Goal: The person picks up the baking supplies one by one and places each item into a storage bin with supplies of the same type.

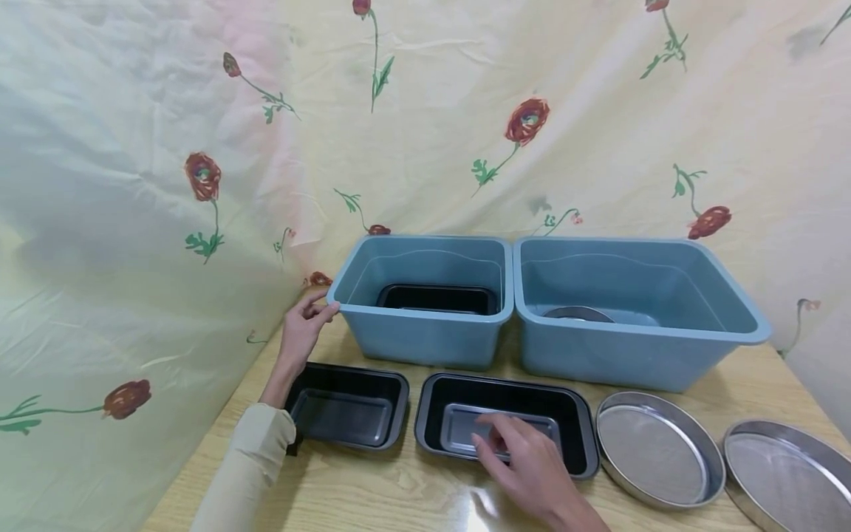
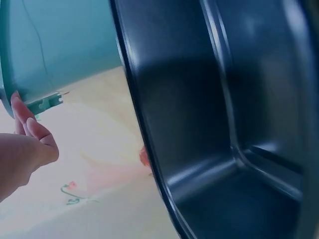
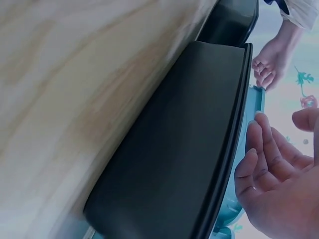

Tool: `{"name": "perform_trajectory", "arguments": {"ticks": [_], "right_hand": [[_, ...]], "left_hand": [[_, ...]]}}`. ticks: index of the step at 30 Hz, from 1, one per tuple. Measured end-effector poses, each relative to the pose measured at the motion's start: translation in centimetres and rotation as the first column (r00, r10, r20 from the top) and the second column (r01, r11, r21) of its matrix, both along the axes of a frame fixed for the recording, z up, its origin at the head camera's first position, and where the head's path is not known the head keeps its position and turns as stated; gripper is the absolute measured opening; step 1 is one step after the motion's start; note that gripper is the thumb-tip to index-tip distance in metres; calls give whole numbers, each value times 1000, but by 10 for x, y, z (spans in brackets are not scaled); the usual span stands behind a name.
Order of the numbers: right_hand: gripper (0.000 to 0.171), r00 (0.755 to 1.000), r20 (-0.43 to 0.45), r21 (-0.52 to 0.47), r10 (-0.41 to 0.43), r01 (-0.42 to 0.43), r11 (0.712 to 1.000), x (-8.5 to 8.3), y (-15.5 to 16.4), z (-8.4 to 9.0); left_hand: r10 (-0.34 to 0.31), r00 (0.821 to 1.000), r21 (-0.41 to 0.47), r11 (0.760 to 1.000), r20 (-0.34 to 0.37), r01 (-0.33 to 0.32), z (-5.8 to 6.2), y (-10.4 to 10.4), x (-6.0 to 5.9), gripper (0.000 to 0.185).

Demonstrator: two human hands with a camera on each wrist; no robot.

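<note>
My left hand (image 1: 307, 325) is at the near left corner of the left blue plastic bin (image 1: 425, 336), its thumb and fingers pinching the rim. Inside that bin lies a black loaf pan (image 1: 439, 298). Below my left forearm, partly covered by it, another black loaf pan (image 1: 346, 417) stands on the table. My right hand (image 1: 528, 465) is over the near side of a second loaf pan (image 1: 459, 391), fingers loosely bent with nothing between them. In the right wrist view, that pan's dark outer side (image 3: 169, 144) is next to my fingers.
To the right, a second blue bin (image 1: 618, 355) stands beside the first and holds a round metal pan (image 1: 578, 313). Two round metal cake pans (image 1: 651, 447) (image 1: 791, 473) lie at the right of the wooden table (image 1: 372, 495). A flowered cloth (image 1: 425, 148) hangs behind.
</note>
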State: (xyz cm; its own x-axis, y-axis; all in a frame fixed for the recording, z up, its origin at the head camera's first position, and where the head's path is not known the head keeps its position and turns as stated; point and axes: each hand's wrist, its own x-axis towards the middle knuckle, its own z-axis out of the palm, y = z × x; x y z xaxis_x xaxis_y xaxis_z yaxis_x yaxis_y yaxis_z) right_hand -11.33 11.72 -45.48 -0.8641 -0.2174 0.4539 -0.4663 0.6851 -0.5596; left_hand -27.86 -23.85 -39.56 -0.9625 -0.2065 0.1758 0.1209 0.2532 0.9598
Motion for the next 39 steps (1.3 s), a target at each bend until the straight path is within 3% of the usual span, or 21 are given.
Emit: {"name": "perform_trajectory", "arguments": {"ticks": [12, 19, 28, 39], "right_hand": [[19, 992, 124, -24, 33, -30, 999, -1, -10, 9], [18, 970, 233, -57, 61, -49, 997, -5, -20, 15], [23, 955, 262, -147, 138, -102, 984, -6, -34, 15], [23, 933, 296, -179, 205, -157, 971, -5, -49, 11]], "left_hand": [[-33, 999, 53, 998, 32, 32, 8, 0, 3, 50], [-39, 999, 61, 997, 28, 37, 5, -1, 1, 49], [-53, 998, 93, 994, 30, 50, 5, -1, 0, 51], [-48, 998, 105, 993, 28, 45, 4, 1, 0, 50]]}}
